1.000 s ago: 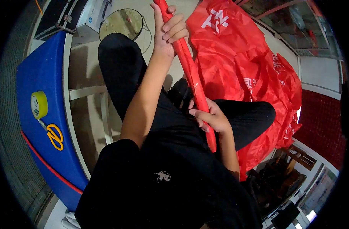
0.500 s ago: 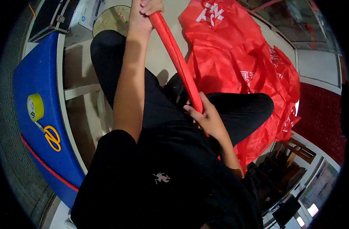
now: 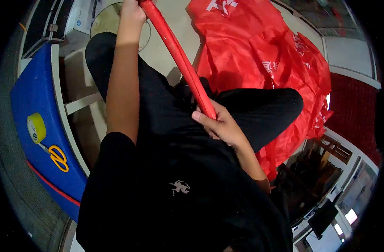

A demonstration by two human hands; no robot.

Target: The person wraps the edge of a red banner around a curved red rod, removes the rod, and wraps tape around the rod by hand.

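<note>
A long red roll of fabric, a narrow tube with a fold line along its length, slants across my lap. My left hand is closed around its upper end at the top edge of the view, where the fingers are partly cut off. Lower down, my right hand wraps the other end, thumb lying along the near side. Past my right knee spreads a large crumpled red cloth with white printed characters. Whether it joins the roll cannot be made out.
On the blue-topped bench at left lie a yellow roll of tape, scissors with yellow handles and a thin red cord. A black case and a white box stand at the upper left.
My left hand has shifted up and left, taking the upper end of the roll with it. My right hand stays near the lower end, slightly left of before. The view has tilted a little.
</note>
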